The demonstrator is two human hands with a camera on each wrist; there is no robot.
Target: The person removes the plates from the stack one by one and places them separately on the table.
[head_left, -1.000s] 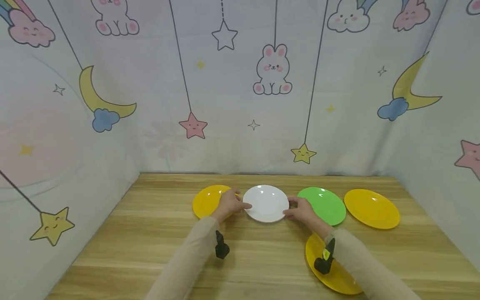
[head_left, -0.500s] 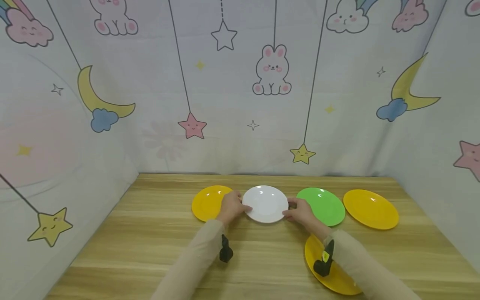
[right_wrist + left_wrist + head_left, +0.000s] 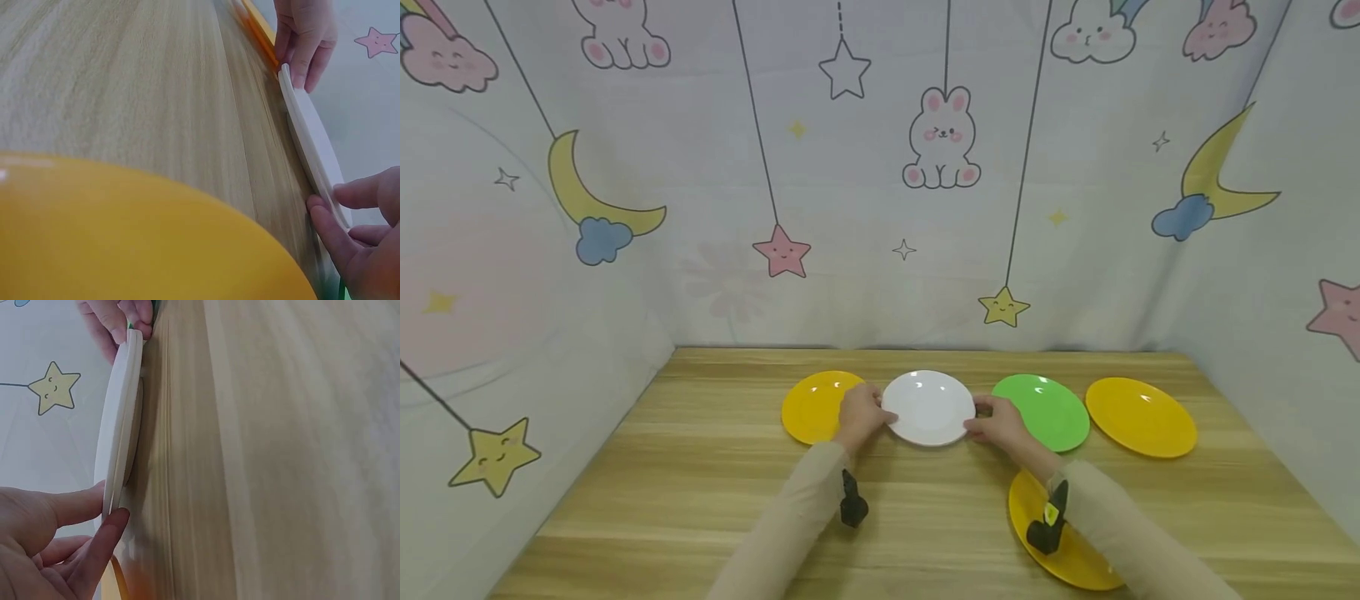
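A round white plate (image 3: 928, 407) is held between both hands at the middle of the table's far side. My left hand (image 3: 860, 414) pinches its left rim, thumb on top and a finger underneath, as the left wrist view shows. On the opposite rim, my right hand (image 3: 1003, 425) pinches in the same way. Seen edge-on, the white rim (image 3: 119, 425) shows a double line; I cannot tell if two plates are stacked. A yellow plate (image 3: 808, 408) lies partly behind the left hand, and a green plate (image 3: 1052, 417) lies partly behind the right.
Another yellow plate (image 3: 1141, 417) lies at the far right. Nearer, under the right forearm, is a yellow plate (image 3: 1078, 560) partly covered by the sleeve. The wooden table (image 3: 700, 475) meets a patterned cloth wall (image 3: 850, 308) at the back.
My left hand has shifted slightly, its fingers drawing in to the white plate's left rim. The right hand and the plates look nearly still.
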